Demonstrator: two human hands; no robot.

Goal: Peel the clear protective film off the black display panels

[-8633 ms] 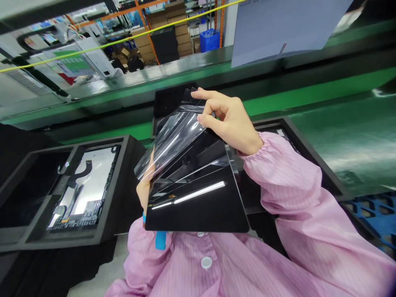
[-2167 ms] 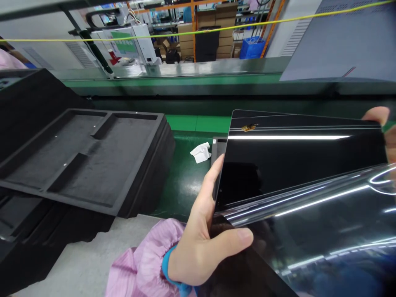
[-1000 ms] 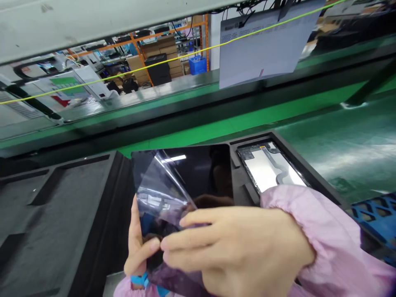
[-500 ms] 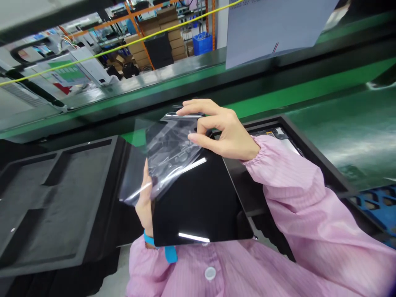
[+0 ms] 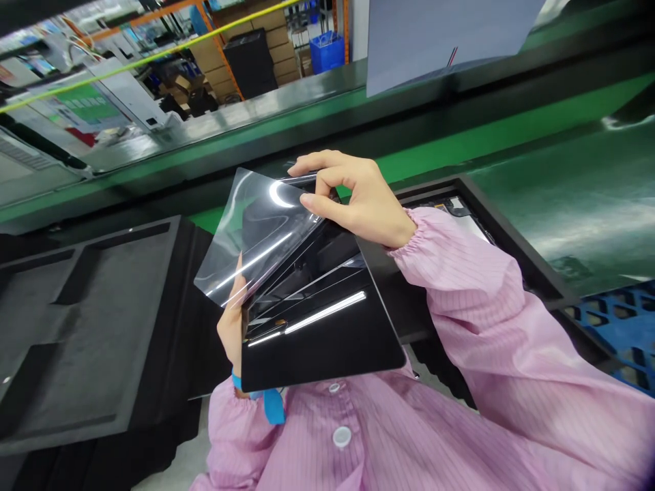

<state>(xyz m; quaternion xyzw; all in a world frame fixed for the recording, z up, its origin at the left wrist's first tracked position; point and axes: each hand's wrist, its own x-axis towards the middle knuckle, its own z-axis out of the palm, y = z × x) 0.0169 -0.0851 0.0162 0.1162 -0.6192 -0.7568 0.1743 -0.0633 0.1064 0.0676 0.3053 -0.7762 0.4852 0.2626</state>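
Note:
A glossy black screen panel [image 5: 327,341] is held tilted in front of my chest. My left hand [image 5: 231,327] grips its left edge from behind, mostly hidden by the panel. My right hand [image 5: 353,198] pinches the far corner of a clear protective film [image 5: 256,232] between thumb and forefinger. The film is partly lifted off the panel and curls up toward the left. Ceiling lights reflect as bright streaks on the glass.
A black foam tray [image 5: 76,327] with bare compartments lies to the left. Another black tray [image 5: 506,225] on the right holds a device part, largely behind my sleeve. A green conveyor belt [image 5: 563,191] runs behind. A blue pallet [image 5: 614,334] is at the lower right.
Since half a second ago the panel has tilted flatter and the film has lifted further from it, smoother and stretched toward the left. My right hand keeps its pinch on the corner.

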